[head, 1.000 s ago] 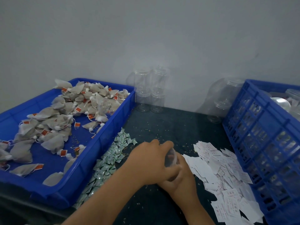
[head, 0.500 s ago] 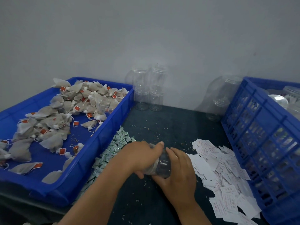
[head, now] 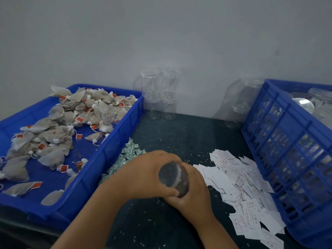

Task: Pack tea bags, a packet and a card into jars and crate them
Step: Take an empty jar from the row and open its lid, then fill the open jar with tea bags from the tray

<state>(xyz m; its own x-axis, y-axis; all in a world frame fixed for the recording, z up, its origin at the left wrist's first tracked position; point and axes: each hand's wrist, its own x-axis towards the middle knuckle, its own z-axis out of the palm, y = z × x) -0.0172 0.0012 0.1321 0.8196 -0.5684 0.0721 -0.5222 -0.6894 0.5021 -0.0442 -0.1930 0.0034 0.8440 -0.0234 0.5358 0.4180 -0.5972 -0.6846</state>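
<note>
jar: the jar (head: 173,177) is low over the table (head: 179,137), front centre, tipped on its side with one round clear end facing the camera; its contents look dark and cannot be made out.
left grip: the left grip (head: 143,175) is clamped round the jar from the left, with the fingers over the top and the thumb under.
right grip: the right grip (head: 193,193) is wrapped round the jar's body from the right and below; the two thumbs meet beneath it.
change: a second ago the left palm sat on top of the jar; half a second ago the jar lay crosswise between the hands; now its end has swung toward the camera.
meaning: filling looks finished and the lid is probably being seated or twisted tight, so this jar seems almost ready for crating.
cards: the cards (head: 242,186) are heaped just right of the hands.
packets: the packets (head: 125,159) lie in a strip just to the left.
tray: the tray (head: 111,155) at the left holds tea bags (head: 53,133).
crate: the crate (head: 287,150) at the right has jars inside.
spares: empty jars (head: 159,94) are stacked by the wall.
</note>
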